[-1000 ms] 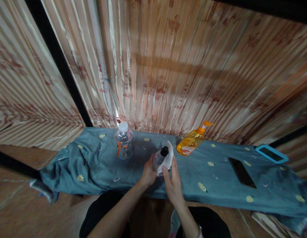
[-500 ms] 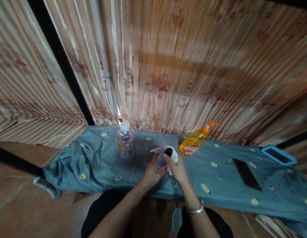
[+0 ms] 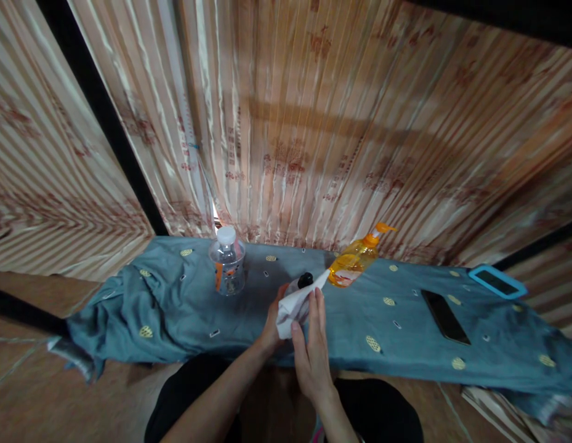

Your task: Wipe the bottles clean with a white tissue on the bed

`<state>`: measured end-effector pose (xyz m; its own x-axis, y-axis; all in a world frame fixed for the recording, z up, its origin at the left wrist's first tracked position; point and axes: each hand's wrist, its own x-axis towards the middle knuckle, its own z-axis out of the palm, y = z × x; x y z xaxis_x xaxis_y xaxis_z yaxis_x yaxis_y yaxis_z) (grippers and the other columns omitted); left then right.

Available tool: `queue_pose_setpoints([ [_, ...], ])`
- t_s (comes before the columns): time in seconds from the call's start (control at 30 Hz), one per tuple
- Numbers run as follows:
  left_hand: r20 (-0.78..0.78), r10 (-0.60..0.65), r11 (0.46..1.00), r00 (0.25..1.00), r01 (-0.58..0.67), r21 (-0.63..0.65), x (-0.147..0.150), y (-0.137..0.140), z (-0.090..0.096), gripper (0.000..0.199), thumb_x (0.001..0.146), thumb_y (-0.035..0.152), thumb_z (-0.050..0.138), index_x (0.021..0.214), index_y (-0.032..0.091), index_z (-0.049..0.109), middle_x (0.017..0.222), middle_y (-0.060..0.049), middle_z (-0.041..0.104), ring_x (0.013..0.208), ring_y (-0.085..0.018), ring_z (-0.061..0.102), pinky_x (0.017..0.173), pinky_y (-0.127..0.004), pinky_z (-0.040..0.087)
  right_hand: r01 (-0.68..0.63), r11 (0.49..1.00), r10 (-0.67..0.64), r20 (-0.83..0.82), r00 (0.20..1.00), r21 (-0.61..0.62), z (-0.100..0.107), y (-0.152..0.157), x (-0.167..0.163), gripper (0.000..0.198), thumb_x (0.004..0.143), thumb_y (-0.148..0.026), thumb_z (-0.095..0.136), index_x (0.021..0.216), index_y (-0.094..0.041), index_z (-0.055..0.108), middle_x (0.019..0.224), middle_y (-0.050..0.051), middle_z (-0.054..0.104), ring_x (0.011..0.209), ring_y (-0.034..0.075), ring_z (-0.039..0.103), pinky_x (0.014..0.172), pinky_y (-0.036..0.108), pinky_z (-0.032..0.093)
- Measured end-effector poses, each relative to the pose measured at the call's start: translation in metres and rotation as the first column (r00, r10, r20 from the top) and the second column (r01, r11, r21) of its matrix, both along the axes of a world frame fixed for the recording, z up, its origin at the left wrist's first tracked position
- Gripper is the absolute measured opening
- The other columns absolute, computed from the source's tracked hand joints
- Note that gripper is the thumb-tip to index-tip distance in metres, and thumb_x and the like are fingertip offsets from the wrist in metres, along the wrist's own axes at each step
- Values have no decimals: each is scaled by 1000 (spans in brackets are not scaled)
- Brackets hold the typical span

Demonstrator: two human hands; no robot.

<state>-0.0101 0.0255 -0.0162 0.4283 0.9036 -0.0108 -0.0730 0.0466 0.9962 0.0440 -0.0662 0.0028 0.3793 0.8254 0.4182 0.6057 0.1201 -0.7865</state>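
Note:
A small clear bottle with a black cap (image 3: 305, 280) is gripped in my left hand (image 3: 269, 331), above the cloth-covered surface. Most of the bottle's body is hidden behind a white wiping cloth (image 3: 295, 306), which could be paper or fabric. My right hand (image 3: 313, 360) presses this cloth against the bottle's near side, with the fingers stretched along it and the thumb at its lower edge. Just beyond the cloth's upper corner stands a pump bottle of yellow-orange liquid (image 3: 353, 263). To the left is a clear plastic bottle with a white cap (image 3: 227, 264).
A teal cloth with yellow pineapple prints (image 3: 175, 314) covers the long narrow surface. On the right lie a dark phone (image 3: 446, 316) and a blue-framed device (image 3: 498, 282). A striped curtain (image 3: 286, 123) hangs behind, with a black pole (image 3: 108, 123) at left.
My right hand has shifted from the bottle's top to its near side, bringing the white cloth round in front. The cloth now covers most of the bottle. The view has turned slightly right.

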Motion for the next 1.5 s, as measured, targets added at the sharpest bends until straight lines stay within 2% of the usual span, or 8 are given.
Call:
queue_pose_setpoints([
  [0.1, 70, -18, 998, 997, 14, 65, -3, -3, -3, 47, 81, 23, 57, 126, 16, 51, 113, -9, 67, 106, -24, 63, 96, -35, 49, 56, 996, -55, -18, 998, 62, 0, 7, 10, 63, 91, -34, 45, 148, -22, 20, 156, 11, 22, 143, 26, 19, 113, 51, 22],
  [0.2, 3, -57, 983, 998, 55, 178, -5, -9, -6, 64, 69, 21, 69, 130, 19, 48, 122, -9, 63, 116, -27, 57, 101, -38, 45, 130, 990, -123, -94, 988, 64, 6, 25, 24, 68, 83, -42, 56, 141, -13, 33, 142, 18, 42, 132, 30, 39, 107, 49, 32],
  [0.33, -108, -34, 963, 994, 62, 264, -3, -20, -13, 89, 61, 21, 77, 140, 16, 35, 140, -16, 49, 130, -32, 46, 108, -45, 39, 140, 990, -143, -213, 966, -31, 23, 48, 35, 48, 80, -47, 59, 116, -15, 55, 102, 11, 66, 95, 26, 61, 85, 40, 47],
  [0.47, -128, -66, 933, 990, 107, 344, -3, -24, -21, 101, 60, 21, 78, 144, 12, 24, 149, -21, 34, 138, -34, 34, 115, -51, 27, 132, 990, -137, -236, 962, -40, 27, 53, 38, 40, 81, -50, 58, 104, -19, 58, 90, 7, 67, 81, 23, 61, 75, 35, 47],
  [0.87, -164, -87, 876, 983, 154, 458, -9, -17, -26, 96, 63, 17, 72, 145, 17, 23, 148, -17, 36, 137, -34, 37, 114, -52, 29, 67, 997, -48, -344, 938, 45, -13, 33, 31, 59, 88, -48, 48, 137, -20, 32, 129, 14, 53, 115, 25, 53, 99, 45, 37],
  [1.1, -154, -69, 895, 986, 129, 427, -7, -16, -26, 96, 62, 21, 76, 144, 17, 26, 146, -17, 41, 133, -34, 42, 112, -52, 33, 88, 996, -88, -237, 968, -9, 11, 40, 40, 60, 83, -49, 55, 131, -15, 44, 129, 16, 55, 115, 28, 53, 98, 46, 38],
  [1.3, -148, -56, 919, 987, 109, 379, -8, -16, -24, 99, 60, 26, 79, 143, 16, 28, 146, -18, 41, 131, -35, 44, 110, -52, 36, 74, 997, -79, -303, 950, -30, 28, 57, 41, 37, 77, -45, 63, 103, -19, 60, 91, 5, 67, 83, 23, 61, 79, 38, 48],
  [1.5, -96, -99, 940, 990, 124, 318, -14, -11, -11, 80, 66, 26, 75, 138, 17, 40, 137, -13, 53, 122, -30, 54, 106, -47, 42, -14, 1000, 11, -354, 935, -5, 14, 48, 44, 43, 81, -43, 60, 117, -21, 51, 112, 8, 63, 101, 24, 59, 89, 39, 45],
])
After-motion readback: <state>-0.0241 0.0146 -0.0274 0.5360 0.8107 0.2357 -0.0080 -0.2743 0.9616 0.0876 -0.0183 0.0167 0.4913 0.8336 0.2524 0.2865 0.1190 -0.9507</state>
